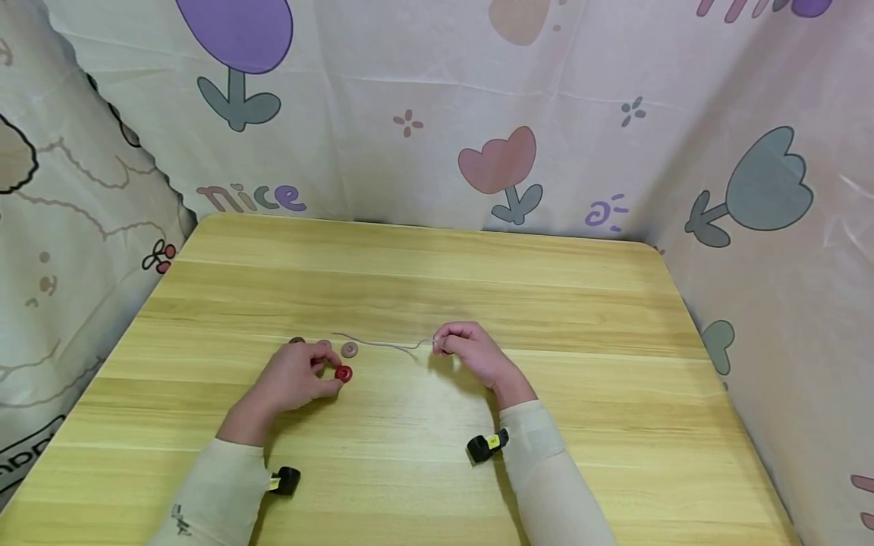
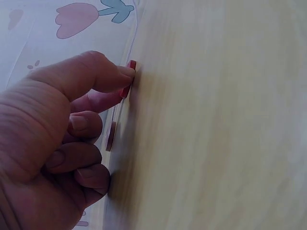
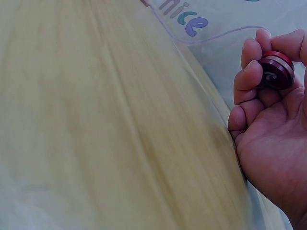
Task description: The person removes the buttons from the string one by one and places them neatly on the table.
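Note:
My left hand (image 1: 290, 377) (image 2: 53, 129) pinches a red button (image 1: 344, 374) (image 2: 133, 64) between thumb and index finger, its other fingers curled. Just beyond it a dull pink-brown button (image 1: 350, 349) lies on the table; two more buttons are partly hidden behind the hand. The left wrist view shows a brown button (image 2: 111, 136) edge-on. A thin pale thread (image 1: 389, 346) (image 3: 216, 37) runs leftward from the fingertips of my right hand (image 1: 478, 355) (image 3: 273, 129). In the right wrist view, that hand grips a small stack of red, pale and dark red buttons (image 3: 278, 72) in its curled fingers.
The light wood table (image 1: 410, 485) has its far edge against a printed cloth (image 1: 355, 152). More cloth hangs along its left and right sides. A small black device (image 1: 285, 481) (image 1: 486, 446) sits at each wrist.

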Available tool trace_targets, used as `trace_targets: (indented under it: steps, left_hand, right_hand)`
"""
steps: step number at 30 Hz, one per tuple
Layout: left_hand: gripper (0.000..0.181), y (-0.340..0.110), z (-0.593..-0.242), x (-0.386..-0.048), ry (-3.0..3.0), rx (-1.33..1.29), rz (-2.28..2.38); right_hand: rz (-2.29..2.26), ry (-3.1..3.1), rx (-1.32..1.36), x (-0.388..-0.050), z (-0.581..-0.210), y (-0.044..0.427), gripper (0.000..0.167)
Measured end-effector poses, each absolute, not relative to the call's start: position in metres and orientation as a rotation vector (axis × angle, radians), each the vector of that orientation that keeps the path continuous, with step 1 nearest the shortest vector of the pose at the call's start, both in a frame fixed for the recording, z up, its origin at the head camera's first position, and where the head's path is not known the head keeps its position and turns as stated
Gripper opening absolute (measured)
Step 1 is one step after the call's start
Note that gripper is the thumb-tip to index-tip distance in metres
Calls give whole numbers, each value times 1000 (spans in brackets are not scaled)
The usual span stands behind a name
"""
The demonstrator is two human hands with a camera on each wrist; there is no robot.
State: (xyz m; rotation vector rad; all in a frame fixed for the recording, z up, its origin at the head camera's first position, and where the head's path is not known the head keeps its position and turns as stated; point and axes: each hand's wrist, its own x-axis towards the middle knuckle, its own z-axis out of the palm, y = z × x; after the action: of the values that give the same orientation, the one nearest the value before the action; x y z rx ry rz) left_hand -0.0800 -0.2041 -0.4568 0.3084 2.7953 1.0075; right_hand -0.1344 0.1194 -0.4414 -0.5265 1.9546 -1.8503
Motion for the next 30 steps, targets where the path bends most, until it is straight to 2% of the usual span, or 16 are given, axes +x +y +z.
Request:
trace_targets:
  steps: [11,14,18,30]
  left_hand:
    - [26,-201,-446,-82,2742,198,1034]
    - [31,-200,-439,-84,2742,174,1046]
    - [31,-198,-432,-90,2749,190,1065]
    - [25,-173,-416,-109,2784,341,1105]
  right_hand:
    - [-1861,1946,-521,-134,-441,120,17]
    - [-1864,1953,-528,-140,-454,121,18]
    - [-1869,1962,-536,-147,-473,122,17]
    - [-1861,1963,-500,-148,-475,123,16]
